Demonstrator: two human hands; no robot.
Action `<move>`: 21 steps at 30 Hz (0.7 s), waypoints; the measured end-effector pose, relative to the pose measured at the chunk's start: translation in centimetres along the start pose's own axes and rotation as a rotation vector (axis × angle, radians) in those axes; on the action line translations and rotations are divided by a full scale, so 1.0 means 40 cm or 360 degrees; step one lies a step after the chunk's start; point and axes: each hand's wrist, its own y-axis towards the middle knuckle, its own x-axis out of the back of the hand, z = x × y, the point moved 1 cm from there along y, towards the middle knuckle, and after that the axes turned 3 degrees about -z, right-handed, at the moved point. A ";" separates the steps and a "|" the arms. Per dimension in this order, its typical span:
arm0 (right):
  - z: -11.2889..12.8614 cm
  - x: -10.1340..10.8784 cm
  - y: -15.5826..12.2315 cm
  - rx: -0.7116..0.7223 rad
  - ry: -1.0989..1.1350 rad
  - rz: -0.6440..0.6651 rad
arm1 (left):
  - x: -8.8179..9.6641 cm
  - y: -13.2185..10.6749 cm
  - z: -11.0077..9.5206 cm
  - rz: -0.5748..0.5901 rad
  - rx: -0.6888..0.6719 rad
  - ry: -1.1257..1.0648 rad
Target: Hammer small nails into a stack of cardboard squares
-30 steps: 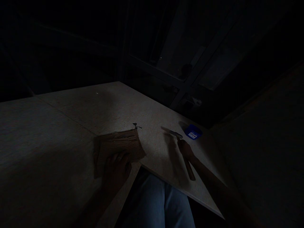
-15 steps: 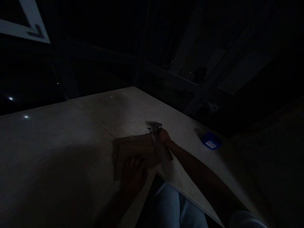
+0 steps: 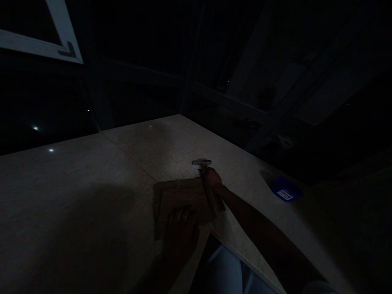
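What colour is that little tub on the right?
The tub is blue, with a whitish label on its side; the head view shows it best.

The right hand (image 3: 213, 178) hides part of the hammer (image 3: 202, 162) — nearby dark bits (image 3: 199, 171) are too small to identify.

Very dim; soft shadow (image 3: 98, 220) and small glare (image 3: 51, 150) on the countertop (image 3: 180, 136)

A pale, slim ring (image 3: 185, 217) circles a finger of the left hand (image 3: 181, 239). Blue jeans (image 3: 226, 267) show near; a greyish sleeve (image 3: 318, 287) covers part of the right arm (image 3: 260, 226), near right.
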 end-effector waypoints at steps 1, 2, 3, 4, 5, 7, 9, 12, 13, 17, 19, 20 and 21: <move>0.000 -0.002 -0.002 0.0005 -0.0003 0.0000 | -0.004 -0.001 0.000 -0.0008 0.0018 -0.0004; -0.001 -0.004 -0.004 0.0010 -0.0008 0.0000 | -0.008 -0.003 0.001 -0.0020 0.0033 -0.0011; -0.001 -0.005 -0.005 0.0017 -0.0014 -0.0001 | -0.011 -0.004 0.001 -0.0030 0.0041 -0.0019; -0.001 -0.006 -0.007 0.0026 -0.0023 -0.0002 | -0.013 -0.005 0.002 -0.0039 0.0048 -0.0026; -0.001 -0.006 -0.008 0.0034 -0.0031 -0.0001 | -0.015 -0.007 0.002 -0.0043 0.0052 -0.0032; -0.002 -0.005 -0.009 0.0040 -0.0046 0.0008 | -0.015 -0.008 0.002 -0.0046 0.0046 -0.0041; -0.004 -0.004 -0.011 0.0043 -0.0054 0.0020 | -0.013 -0.007 0.001 -0.0041 0.0037 -0.0043; -0.006 -0.001 -0.015 0.0054 -0.0060 0.0022 | -0.009 -0.005 0.001 -0.0021 0.0031 -0.0049; -0.007 0.000 -0.017 0.0059 -0.0061 0.0020 | -0.009 -0.004 0.001 -0.0021 0.0035 -0.0054; -0.007 0.004 -0.021 0.0083 -0.0068 0.0027 | -0.008 -0.003 0.001 -0.0037 0.0027 -0.0061; -0.008 0.008 -0.019 0.0086 -0.0073 0.0035 | -0.009 -0.002 0.001 -0.0024 0.0025 -0.0047; -0.010 0.011 -0.017 0.0085 -0.0076 0.0041 | -0.010 -0.002 0.001 -0.0023 0.0030 -0.0040; -0.013 0.014 -0.015 0.0082 -0.0078 0.0048 | -0.011 -0.003 0.000 -0.0029 0.0035 -0.0034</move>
